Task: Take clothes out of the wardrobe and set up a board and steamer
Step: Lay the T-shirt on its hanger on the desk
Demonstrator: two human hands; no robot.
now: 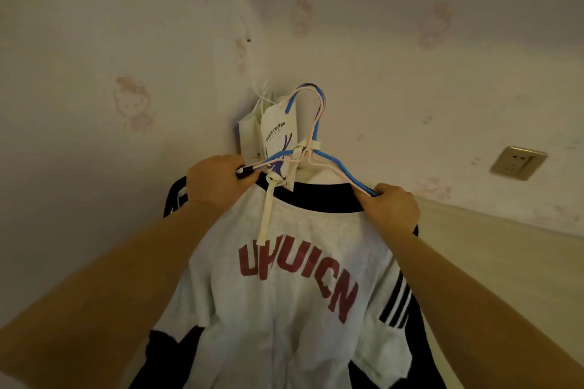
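Observation:
A white T-shirt [284, 300] with red letters, a black collar and black striped sleeves hangs in the room's corner. It sits on a blue hanger [335, 164] paired with a pink hanger [316, 123], both hooked high on the wall. My left hand [218, 180] grips the left shoulder of the shirt and the hanger end. At the right shoulder, my right hand [392, 208] is closed over the blue hanger's arm and the collar. A cream strap [268, 211] dangles down over the shirt's front.
White paper coffee bags [275, 133] hang behind the hangers in the corner. A wall socket [518, 163] sits on the right wall above a pale ledge [505, 246]. Both walls carry faded cartoon-print wallpaper.

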